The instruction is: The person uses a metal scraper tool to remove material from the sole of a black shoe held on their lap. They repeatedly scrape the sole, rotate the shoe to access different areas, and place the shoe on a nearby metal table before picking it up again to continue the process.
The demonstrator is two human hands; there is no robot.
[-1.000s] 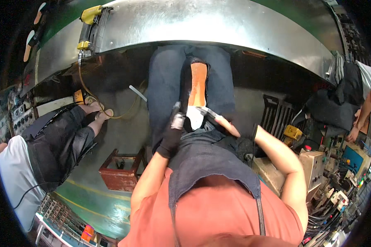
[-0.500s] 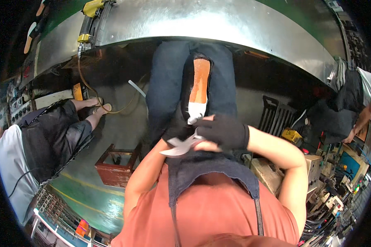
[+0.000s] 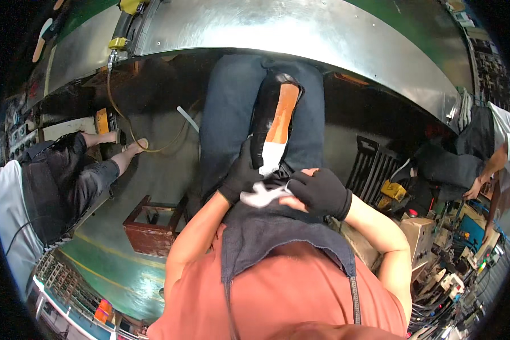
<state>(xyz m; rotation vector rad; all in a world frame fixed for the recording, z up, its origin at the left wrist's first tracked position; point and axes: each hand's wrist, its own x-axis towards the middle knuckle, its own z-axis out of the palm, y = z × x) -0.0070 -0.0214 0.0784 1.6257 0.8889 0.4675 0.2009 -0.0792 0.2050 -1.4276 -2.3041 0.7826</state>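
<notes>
A glossy black shoe (image 3: 269,116) lies sole-up along my lap between the thighs, tilted a little. Its underside shows an orange-brown strip, with a white section at the end toward me. My left hand (image 3: 239,178), in a black fingerless glove, is closed around the shoe's near end, its fingers partly hidden. In the same sort of glove, my right hand (image 3: 318,192) grips silvery metal pincers (image 3: 260,195). Their curved jaws, blurred by motion, point left, just below the white end and apart from it.
A metal-topped bench (image 3: 300,28) runs across beyond my knees, with a yellow-and-black air tool (image 3: 122,28) and its hose at the left. A brown wooden stool (image 3: 150,229) stands left. Co-workers sit at both sides; a black slatted chair (image 3: 374,167) stands right.
The shoe has tilted, showing more of its black left side. My right hand and the pincers have moved slightly right, and the jaws have swung away from the left forearm.
</notes>
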